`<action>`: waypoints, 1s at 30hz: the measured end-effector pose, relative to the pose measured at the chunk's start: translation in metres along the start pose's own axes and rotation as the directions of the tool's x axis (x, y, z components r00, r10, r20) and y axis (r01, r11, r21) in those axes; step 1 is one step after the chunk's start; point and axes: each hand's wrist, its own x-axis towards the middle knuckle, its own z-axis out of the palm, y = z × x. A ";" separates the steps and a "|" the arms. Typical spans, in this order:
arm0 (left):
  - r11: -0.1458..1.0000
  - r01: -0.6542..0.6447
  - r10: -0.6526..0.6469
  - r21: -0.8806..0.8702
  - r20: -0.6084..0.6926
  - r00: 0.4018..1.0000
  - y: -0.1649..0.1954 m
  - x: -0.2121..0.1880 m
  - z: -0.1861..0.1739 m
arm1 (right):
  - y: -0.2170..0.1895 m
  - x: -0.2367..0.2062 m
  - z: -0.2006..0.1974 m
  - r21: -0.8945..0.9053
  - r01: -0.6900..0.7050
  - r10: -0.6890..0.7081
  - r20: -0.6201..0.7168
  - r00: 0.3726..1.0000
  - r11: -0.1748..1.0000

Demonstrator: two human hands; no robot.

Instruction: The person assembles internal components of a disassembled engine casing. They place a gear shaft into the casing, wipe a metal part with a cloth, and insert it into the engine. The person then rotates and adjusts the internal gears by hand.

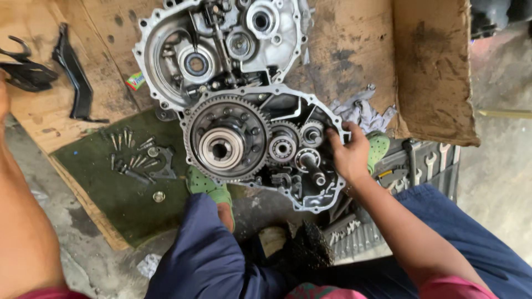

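Observation:
An open engine crankcase half [260, 149] lies on the floor between my feet. It carries a large toothed gear [226, 145], smaller gears and a shaft [315, 169]. My right hand [349, 152] grips the case's right rim, its fingers curled over the edge beside a small gear [312, 133]. Of my left arm only the forearm [22, 221] shows along the left edge; the hand itself is out of the frame. A second case half [216, 44] lies just behind the first, inner side up.
Several bolts [130, 149] and a washer [159, 196] lie on a green mat [111, 210]. Black brackets [72, 72] rest on stained cardboard [360, 50]. A grey rag [363, 113] and a tray of wrenches [426, 163] sit at right. My green sandals [208, 185] flank the case.

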 end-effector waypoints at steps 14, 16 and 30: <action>0.519 -0.855 0.853 -0.007 0.064 0.517 0.255 -0.145 -0.060 | -0.013 -0.022 -0.069 0.626 0.180 -0.103 -0.157 0.982 0.759; 0.656 -0.683 0.719 -0.321 -0.011 0.695 0.305 -0.206 -0.056 | -0.034 -0.045 -0.088 0.701 0.171 -0.172 -0.070 0.983 0.692; 0.569 -0.213 0.488 -0.794 0.118 0.865 0.392 -0.368 0.062 | -0.103 -0.101 -0.186 0.860 -0.017 -0.196 0.136 0.971 0.511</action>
